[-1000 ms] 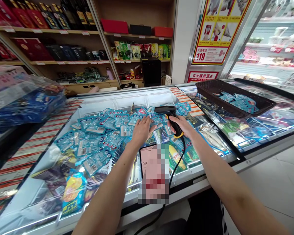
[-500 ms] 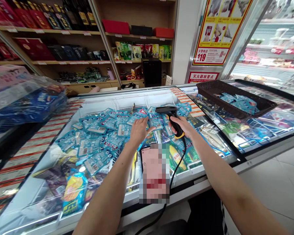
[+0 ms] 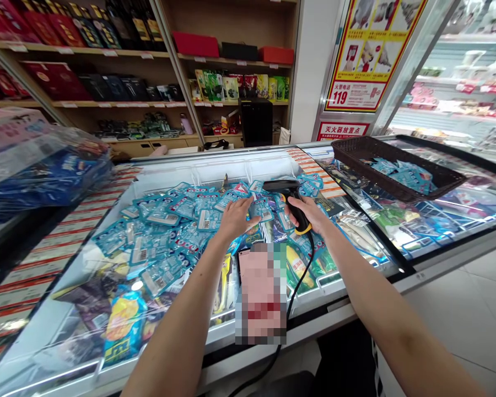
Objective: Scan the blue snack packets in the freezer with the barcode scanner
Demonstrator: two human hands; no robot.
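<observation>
While the handle of a barcode scanner (image 3: 281, 186) is gripped in the right hand (image 3: 308, 214), with the fingers wrapped around it, the left hand (image 3: 235, 219) is held out flat, fingers extended and thumb parted from them. Nothing is seen to be grasped by the left hand; whether a packet is touched by its fingertips cannot be told from this angle. The scanner is held above the packets, its black head turned toward the left, just beyond and to the right of the left fingertips. Blue packets (image 3: 161, 218) are strewn in a loose, overlapping layer across the chest freezer (image 3: 268, 161), most of them to the left of the left hand, some between the two hands and a few beyond the scanner. A phone (image 3: 258, 270), its screen mostly blurred out, is placed nearer the body, below and between the hands. Beside it, the scanner's black cable (image 3: 300, 282) is trailed down over the freezer's front edge. To the right, more blue packets are contained in a dark basket (image 3: 444, 179), well apart from the right hand.
</observation>
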